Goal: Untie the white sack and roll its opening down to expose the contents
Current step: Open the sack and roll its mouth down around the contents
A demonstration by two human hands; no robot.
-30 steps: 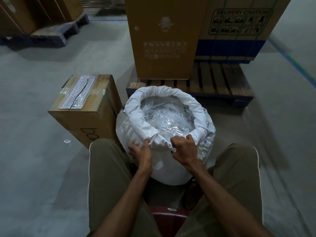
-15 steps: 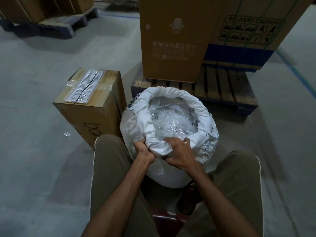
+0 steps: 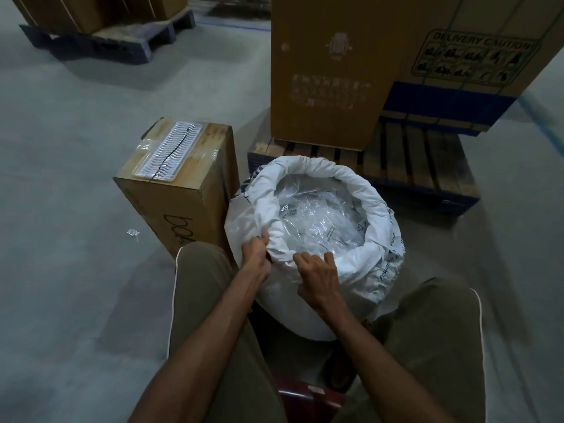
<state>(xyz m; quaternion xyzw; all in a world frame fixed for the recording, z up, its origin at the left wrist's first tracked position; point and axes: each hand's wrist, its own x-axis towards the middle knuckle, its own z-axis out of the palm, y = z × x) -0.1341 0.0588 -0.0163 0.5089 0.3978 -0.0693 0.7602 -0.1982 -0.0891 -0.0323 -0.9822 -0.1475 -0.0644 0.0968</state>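
Observation:
The white sack (image 3: 387, 257) stands on the floor between my knees. Its mouth is open and its top is rolled down into a thick collar (image 3: 360, 184). Clear plastic packets (image 3: 317, 224) fill the inside. My left hand (image 3: 254, 250) grips the near left part of the rolled edge, fingers curled round it. On the near edge, my right hand (image 3: 317, 276) holds the fabric, its fingertips hooked over the roll.
A brown carton (image 3: 183, 193) with a white ribbed tray (image 3: 169, 154) on top stands just left of the sack. Behind it a wooden pallet (image 3: 412, 160) carries tall cartons (image 3: 329, 71). Another pallet (image 3: 106, 41) sits far left. A small scrap (image 3: 133, 232) lies on the floor.
Both hands have shifted along the near rim while working the roll; the left hand now sits further left. My view has drifted down and left.

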